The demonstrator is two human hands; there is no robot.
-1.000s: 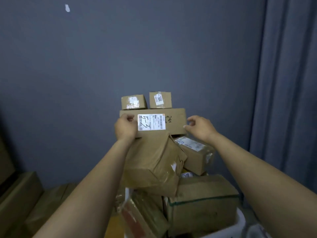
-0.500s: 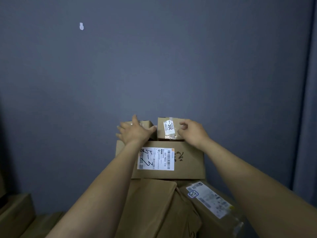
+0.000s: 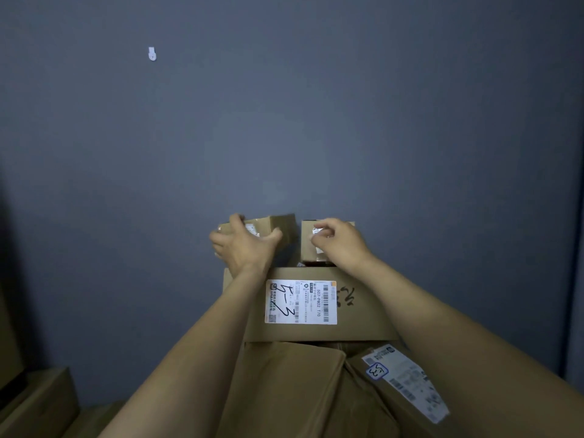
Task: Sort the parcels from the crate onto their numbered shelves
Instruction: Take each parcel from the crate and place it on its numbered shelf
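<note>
left hand (image 3: pixel 245 249) clasping left small brown cardboard parcel (image 3: pixel 279 224), right hand (image 3: pixel 343 246) fingers curled gripping right small brown cardboard parcel (image 3: pixel 307 249), both atop far edge of large flat white-labelled cardboard box (image 3: pixel 363 314)

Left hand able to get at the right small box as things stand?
Probably not: the right hand grips the right small box, covering its near face, and the left hand itself grips the left small box.
</note>
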